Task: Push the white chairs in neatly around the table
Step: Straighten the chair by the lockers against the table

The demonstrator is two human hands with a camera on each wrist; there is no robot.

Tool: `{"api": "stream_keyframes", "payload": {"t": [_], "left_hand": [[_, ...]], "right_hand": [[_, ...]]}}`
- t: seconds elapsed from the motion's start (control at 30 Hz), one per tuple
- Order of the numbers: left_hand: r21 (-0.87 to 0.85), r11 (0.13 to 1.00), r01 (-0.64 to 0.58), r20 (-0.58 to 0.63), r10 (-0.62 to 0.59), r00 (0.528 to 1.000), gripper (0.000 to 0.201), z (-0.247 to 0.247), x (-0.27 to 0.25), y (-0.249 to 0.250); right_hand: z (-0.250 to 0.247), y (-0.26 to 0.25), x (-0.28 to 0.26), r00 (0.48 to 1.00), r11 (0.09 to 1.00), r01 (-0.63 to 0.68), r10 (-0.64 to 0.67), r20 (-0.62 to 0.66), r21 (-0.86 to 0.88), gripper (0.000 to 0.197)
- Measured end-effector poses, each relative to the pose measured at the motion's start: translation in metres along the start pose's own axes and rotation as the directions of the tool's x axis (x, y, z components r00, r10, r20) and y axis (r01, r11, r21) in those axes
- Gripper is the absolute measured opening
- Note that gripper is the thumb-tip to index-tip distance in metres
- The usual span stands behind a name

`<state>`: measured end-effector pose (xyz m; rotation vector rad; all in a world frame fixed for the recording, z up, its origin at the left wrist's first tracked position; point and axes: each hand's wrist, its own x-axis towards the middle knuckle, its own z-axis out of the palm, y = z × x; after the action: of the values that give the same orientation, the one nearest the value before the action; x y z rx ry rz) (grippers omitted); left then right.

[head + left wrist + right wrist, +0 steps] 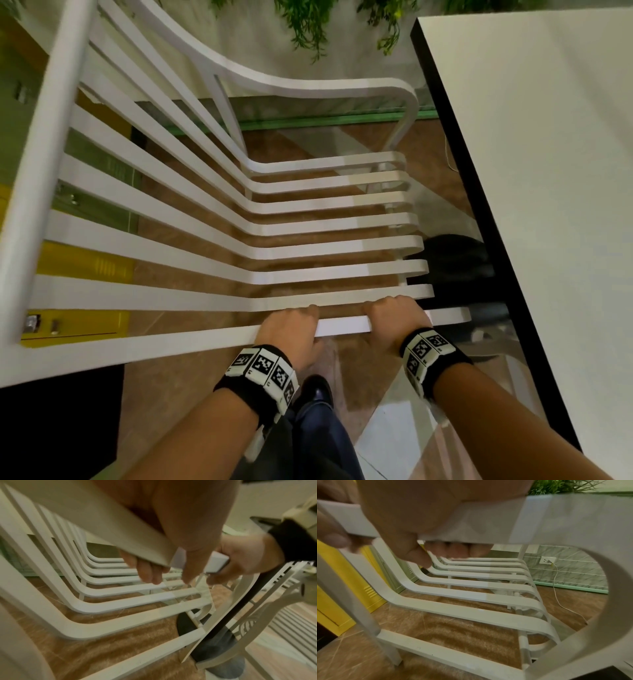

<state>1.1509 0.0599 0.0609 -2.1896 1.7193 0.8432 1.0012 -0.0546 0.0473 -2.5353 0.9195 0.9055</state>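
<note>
White slatted chair (260, 219) fills the left and centre of the head view, seen from above its side; its front edge sits close to the table (548, 171), which runs down the right of the frame with a white top and black edge. The near armrest (342, 327) crosses the lower centre — both hands are on it.

Left hand (291, 329) grips the armrest at lower centre, fingers wrapped over the top and curled under, thumb on the near side. In the left wrist view the fingertips (150, 573) show below the bar, closed around it. Right hand (394, 318) holds the same bar just to the right of the left hand, a short bare stretch of armrest between them. In the right wrist view its fingers (457, 550) curl under the bar and the thumb (419, 555) points down beside them — full wrap, not a pinch.

Both forearms come up from the bottom edge of the head view, roughly parallel, backs of the hands up. Each wrist carries a black band with square black-and-white markers (263, 373).

Around it: brown tiled floor (308, 144) visible through the slats, yellow lockers (75, 322) at lower left, green foliage (308, 20) at the top edge, a dark round table base (452, 260) under the tabletop. Right wrist view shows a wall socket (547, 560) with a white cable at centre right. A dark shoe (317, 390) shows at the bottom centre.
</note>
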Motion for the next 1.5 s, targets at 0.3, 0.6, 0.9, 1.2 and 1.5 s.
{"api": "stream_keyframes", "payload": {"t": [0.3,0.6,0.9,1.2,1.5], "left_hand": [[-0.256,0.966,0.018,-0.452,-0.136,0.881,0.055,-0.085,-0.065,-0.024],[-0.243,0.906,0.348,-0.678,-0.415,0.607,0.044,-0.155,-0.134,-0.086],[-0.512,0.758,0.404,-0.473,-0.641,0.605,0.058,-0.141,-0.158,-0.138],[-0.584,0.722,0.371,-0.481,-0.676,0.558,0.052,-0.136,-0.146,-0.118],[-0.554,0.746,0.368,-0.534,-0.659,0.53,0.051,-0.133,-0.133,-0.07]], "right_hand": [[-0.01,-0.049,-0.017,0.992,0.986,0.06,-0.042,-0.117,0.154,0.051],[-0.039,-0.135,-0.006,0.961,0.938,0.26,-0.228,-0.159,0.23,0.063],[-0.034,-0.164,0.018,0.974,0.948,0.226,-0.219,-0.053,0.223,0.041],[-0.03,-0.143,0.016,0.973,0.946,0.231,-0.222,-0.065,0.228,0.032],[-0.029,-0.098,-0.001,0.978,0.95,0.206,-0.201,-0.046,0.234,0.04]]}}
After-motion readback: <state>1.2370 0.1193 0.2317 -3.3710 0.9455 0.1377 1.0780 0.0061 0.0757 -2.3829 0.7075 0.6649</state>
